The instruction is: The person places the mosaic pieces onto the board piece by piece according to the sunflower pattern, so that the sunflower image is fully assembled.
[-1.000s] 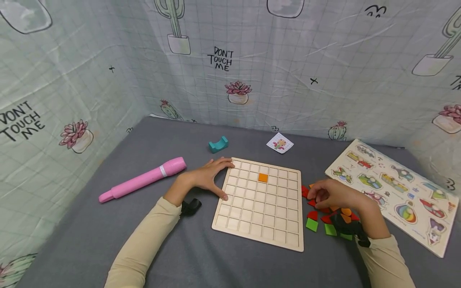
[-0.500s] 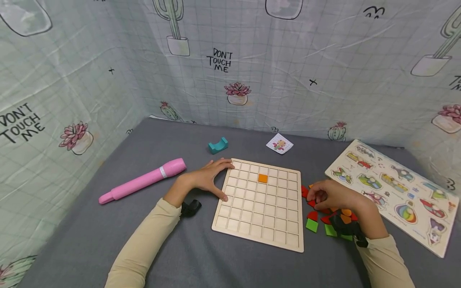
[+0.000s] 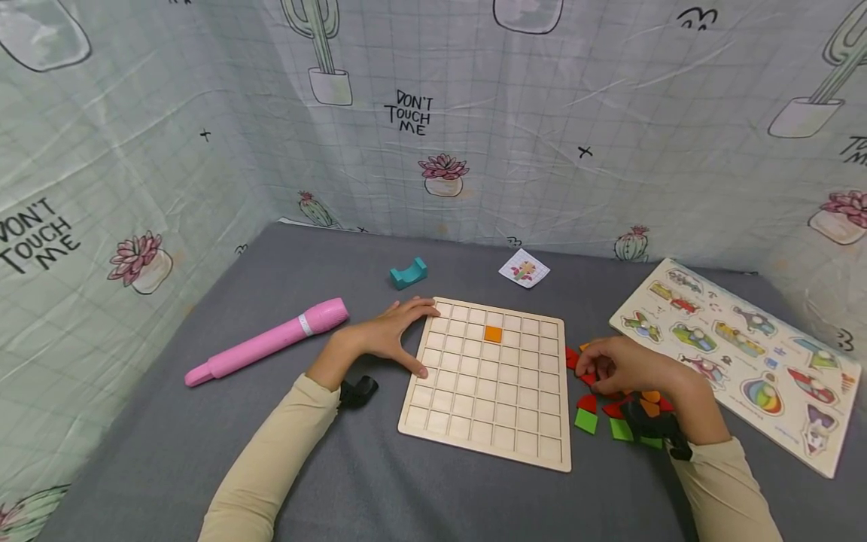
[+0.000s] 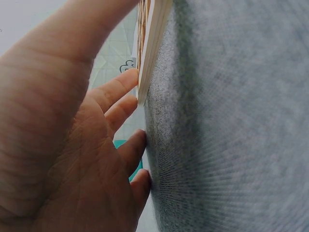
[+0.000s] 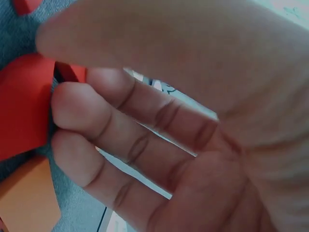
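A square wooden grid board (image 3: pixel 497 399) lies on the grey cloth, with one orange square tile (image 3: pixel 493 333) in an upper cell. My left hand (image 3: pixel 393 335) rests at the board's left side with fingers spread; thumb and fingertips touch its edge and upper left corner. Just right of the board, my right hand (image 3: pixel 623 365) reaches down into a pile of red, orange and green pieces. In the right wrist view its bent fingertips lie against a red piece (image 5: pixel 24 106), above an orange piece (image 5: pixel 31 193). I cannot tell whether thumb and forefinger pinch a piece.
Green square tiles (image 3: pixel 585 421) lie at the pile's near side. A picture puzzle board (image 3: pixel 738 354) lies at the right. Behind the grid board are a small patterned card (image 3: pixel 524 269) and a teal curved block (image 3: pixel 409 274). A pink tube (image 3: pixel 267 342) lies at left.
The head view has shifted slightly. My left hand stays at the board's edge, and my right fingers keep to the same spot among the red pieces with barely any movement.
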`<act>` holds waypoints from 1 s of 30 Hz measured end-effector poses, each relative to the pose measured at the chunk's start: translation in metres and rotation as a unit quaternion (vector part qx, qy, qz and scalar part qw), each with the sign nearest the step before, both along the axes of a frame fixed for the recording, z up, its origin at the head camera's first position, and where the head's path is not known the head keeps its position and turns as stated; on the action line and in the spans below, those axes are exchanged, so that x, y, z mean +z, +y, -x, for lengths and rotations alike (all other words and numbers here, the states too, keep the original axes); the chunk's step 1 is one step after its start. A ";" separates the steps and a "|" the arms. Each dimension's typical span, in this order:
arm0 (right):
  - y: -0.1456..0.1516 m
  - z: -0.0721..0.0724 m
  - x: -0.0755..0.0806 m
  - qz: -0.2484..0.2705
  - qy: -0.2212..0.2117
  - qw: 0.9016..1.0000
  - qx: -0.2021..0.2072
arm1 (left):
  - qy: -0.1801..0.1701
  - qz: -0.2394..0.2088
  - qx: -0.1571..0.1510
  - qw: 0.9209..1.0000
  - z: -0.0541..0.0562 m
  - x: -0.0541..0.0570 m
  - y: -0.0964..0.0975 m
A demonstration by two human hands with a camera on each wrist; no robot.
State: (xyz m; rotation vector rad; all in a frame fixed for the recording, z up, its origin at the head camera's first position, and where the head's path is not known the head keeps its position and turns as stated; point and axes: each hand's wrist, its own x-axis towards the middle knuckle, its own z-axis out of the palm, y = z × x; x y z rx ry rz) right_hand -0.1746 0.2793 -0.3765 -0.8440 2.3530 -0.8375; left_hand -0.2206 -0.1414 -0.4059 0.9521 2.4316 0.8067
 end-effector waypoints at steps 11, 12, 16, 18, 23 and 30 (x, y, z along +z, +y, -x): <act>-0.002 0.006 -0.003 0.047 0.035 0.998 0.021 | -0.006 0.003 0.006 1.000 0.001 0.000 -0.003; -0.003 0.007 -0.003 0.056 0.038 0.997 0.026 | -0.007 0.002 0.006 1.000 0.001 0.000 -0.003; -0.007 0.009 -0.005 0.077 0.046 0.995 0.044 | -0.007 0.004 0.007 1.000 0.001 0.000 -0.003; -0.011 0.010 -0.004 0.075 0.043 0.995 0.045 | -0.009 0.007 0.007 1.000 0.001 -0.001 -0.002; -0.022 0.014 0.000 0.059 0.019 0.997 0.041 | -0.008 0.010 0.005 1.000 0.002 -0.001 -0.001; -0.037 0.023 0.000 0.041 0.029 0.998 0.049 | -0.003 0.006 0.001 1.000 0.003 -0.003 0.000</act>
